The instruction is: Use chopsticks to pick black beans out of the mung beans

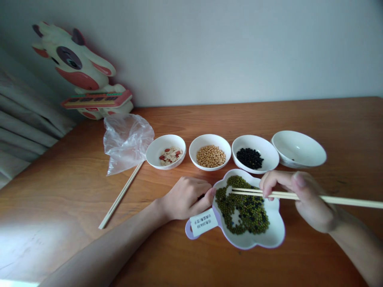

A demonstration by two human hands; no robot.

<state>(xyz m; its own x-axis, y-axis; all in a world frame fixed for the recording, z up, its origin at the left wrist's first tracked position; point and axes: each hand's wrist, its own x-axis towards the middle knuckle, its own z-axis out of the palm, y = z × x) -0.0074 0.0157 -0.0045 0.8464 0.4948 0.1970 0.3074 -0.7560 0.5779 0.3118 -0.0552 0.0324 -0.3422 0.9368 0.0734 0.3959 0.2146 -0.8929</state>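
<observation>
A pair of wooden chopsticks (283, 195) is held in my right hand (308, 195), tips low over the beans on the left side of a flower-shaped plate. That white plate (277, 231) has a lilac rim and a handle with a paper label (204, 222). Green mung beans (251, 217) mixed with some black beans cover much of it. At the plate's left rim, my left hand (191, 198) is closed, its thumb on the edge and the other fingers curled. Whether a bean sits between the chopstick tips is too small to tell.
Behind the plate stand bowls of pale flakes and red pieces (166, 141), yellow soybeans (210, 139) and black beans (256, 142). A fourth bowl (299, 147) holds a small dark speck. Leftward lie spare chopsticks (121, 195), a plastic bag (127, 141) and a cow toy (86, 75).
</observation>
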